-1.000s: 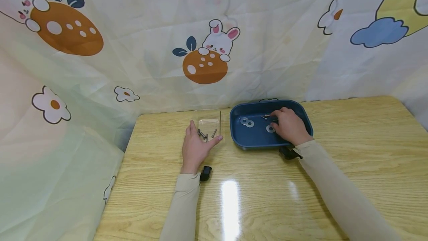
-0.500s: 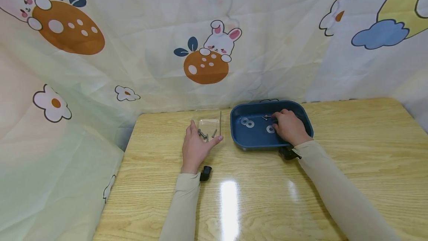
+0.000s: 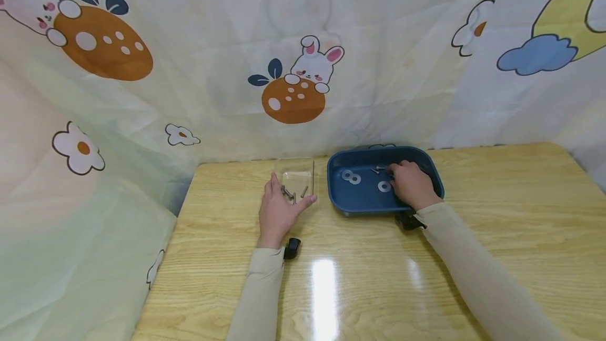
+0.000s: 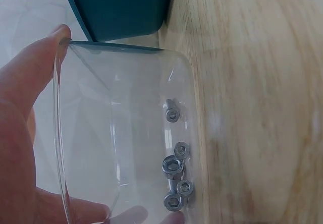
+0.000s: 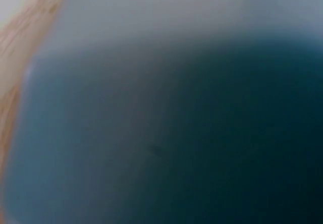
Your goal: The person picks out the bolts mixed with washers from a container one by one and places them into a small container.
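My left hand (image 3: 278, 216) holds a clear plastic box (image 3: 299, 164) at its sides, the thumb on one side and fingers on the other. Several socket-head screws (image 4: 172, 166) lie inside the box in the left wrist view. My right hand (image 3: 413, 185) reaches into a blue tray (image 3: 364, 207) with its fingers bent down by a few small screws (image 3: 377, 169). Whether a screw is between those fingertips is hidden. Flat metal washers (image 3: 354, 178) lie to the left in the tray, and a single washer (image 3: 384, 187) lies below the fingertips. The right wrist view is a dark blue blur.
Both containers stand side by side near the back edge of a wooden table (image 3: 374, 278), with a gap between them. A printed cloth (image 3: 208, 93) hangs right behind the table and along its left side.
My right hand's fingers have shifted slightly within the tray, uncovering more of the washer near the thumb. My left hand stays at the clear box. The head view has tilted a little.
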A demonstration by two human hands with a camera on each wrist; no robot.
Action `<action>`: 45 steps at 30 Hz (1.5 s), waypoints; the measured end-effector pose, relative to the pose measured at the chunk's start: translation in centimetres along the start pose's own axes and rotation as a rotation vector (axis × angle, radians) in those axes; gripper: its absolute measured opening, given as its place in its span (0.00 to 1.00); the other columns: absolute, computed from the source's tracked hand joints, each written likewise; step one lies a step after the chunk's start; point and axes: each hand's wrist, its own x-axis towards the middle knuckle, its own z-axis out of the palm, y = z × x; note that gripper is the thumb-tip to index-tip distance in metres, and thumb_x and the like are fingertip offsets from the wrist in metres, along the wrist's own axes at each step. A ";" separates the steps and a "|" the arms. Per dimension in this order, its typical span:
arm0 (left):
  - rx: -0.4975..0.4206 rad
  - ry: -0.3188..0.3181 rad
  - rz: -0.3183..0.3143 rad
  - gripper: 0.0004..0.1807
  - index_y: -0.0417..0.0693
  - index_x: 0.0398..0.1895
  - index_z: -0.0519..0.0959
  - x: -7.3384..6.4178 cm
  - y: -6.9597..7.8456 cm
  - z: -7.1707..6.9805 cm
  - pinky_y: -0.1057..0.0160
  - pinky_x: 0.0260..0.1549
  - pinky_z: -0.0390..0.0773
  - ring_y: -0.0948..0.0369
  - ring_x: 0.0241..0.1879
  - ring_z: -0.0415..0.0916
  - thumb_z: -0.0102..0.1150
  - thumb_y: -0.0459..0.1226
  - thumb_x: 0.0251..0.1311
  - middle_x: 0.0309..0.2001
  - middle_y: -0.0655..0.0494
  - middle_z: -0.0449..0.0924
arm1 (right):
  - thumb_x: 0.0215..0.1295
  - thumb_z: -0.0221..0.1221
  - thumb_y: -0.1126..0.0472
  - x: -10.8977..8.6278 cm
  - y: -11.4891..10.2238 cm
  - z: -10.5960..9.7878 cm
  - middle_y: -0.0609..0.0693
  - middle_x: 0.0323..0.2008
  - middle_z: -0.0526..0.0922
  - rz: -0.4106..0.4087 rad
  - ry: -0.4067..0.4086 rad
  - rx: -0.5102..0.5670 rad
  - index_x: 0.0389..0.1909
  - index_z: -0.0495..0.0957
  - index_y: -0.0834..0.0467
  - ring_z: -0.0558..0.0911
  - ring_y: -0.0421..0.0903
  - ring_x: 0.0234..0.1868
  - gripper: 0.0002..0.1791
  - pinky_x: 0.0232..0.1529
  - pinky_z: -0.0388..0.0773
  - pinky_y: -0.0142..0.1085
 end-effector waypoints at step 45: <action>0.009 -0.002 -0.009 0.70 0.46 0.73 0.42 -0.1 0.0 0.2 0.48 0.54 0.67 0.45 0.63 0.59 0.59 0.74 0.31 0.69 0.44 0.51 | 0.60 0.59 0.65 -0.2 -0.2 -0.6 0.59 0.35 0.77 -0.050 0.173 0.068 0.43 0.78 0.62 0.77 0.56 0.34 0.10 0.29 0.75 0.49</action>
